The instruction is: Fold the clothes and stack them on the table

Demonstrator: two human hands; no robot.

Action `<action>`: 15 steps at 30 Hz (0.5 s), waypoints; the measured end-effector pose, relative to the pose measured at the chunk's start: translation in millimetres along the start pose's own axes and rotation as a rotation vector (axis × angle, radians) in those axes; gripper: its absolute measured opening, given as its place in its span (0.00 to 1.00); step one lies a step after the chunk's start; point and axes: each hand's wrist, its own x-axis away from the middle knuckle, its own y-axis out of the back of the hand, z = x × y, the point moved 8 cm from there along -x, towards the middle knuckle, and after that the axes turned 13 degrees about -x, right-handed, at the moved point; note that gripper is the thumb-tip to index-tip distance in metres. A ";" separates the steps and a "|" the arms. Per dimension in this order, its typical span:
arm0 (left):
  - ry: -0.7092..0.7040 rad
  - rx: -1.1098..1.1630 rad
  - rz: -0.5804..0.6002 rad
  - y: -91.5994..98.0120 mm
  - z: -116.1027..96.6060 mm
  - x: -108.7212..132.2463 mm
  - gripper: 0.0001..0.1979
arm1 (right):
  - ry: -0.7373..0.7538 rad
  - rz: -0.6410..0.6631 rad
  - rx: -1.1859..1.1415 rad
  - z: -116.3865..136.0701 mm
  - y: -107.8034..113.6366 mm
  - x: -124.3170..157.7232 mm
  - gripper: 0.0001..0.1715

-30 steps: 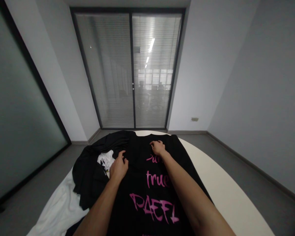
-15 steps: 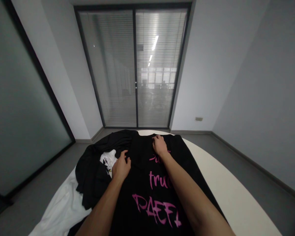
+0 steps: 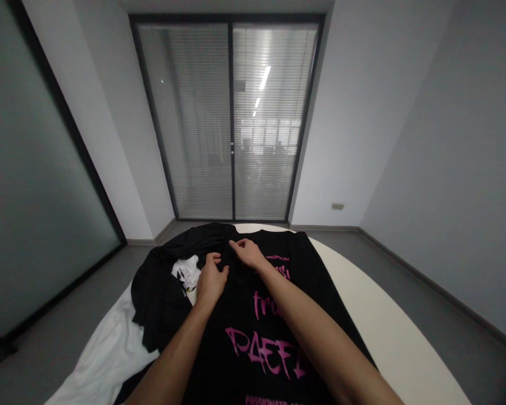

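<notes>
A black shirt point(image 3: 236, 337) with pink lettering lies spread out on the table. My left hand point(image 3: 212, 281) rests at the shirt's left side, thumb and fingers apart, touching the cloth near its edge. Just up and to the right, my right hand point(image 3: 248, 253) reaches across the upper part of the shirt, fingers pointing left and spread on the fabric. My right forearm covers some of the lettering. Bunched black cloth point(image 3: 164, 304) lies to the left of my left hand, and a crumpled white cloth point(image 3: 188, 271) shows in a gap beside it.
White fabric point(image 3: 105, 349) drapes along the left side of the table. The pale rounded table point(image 3: 383, 315) shows its bare top on the right. Beyond it are a glass door point(image 3: 231, 124) with blinds and grey walls.
My right hand has moved left across the shirt, closer to my left hand, uncovering some pink lettering. My left hand has shifted slightly right.
</notes>
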 end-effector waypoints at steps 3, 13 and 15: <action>-0.086 0.040 0.027 -1.1 -24.7 10.9 0.18 | -0.174 0.062 -0.214 -5.8 -7.8 2.1 0.50; -0.306 -0.160 0.280 -11.3 -75.4 55.4 0.20 | -0.255 -0.064 -0.272 -45.7 23.5 12.0 0.32; -0.319 -0.284 0.328 -7.1 -77.6 64.2 0.22 | -0.236 -0.099 -0.303 -53.8 27.1 13.8 0.26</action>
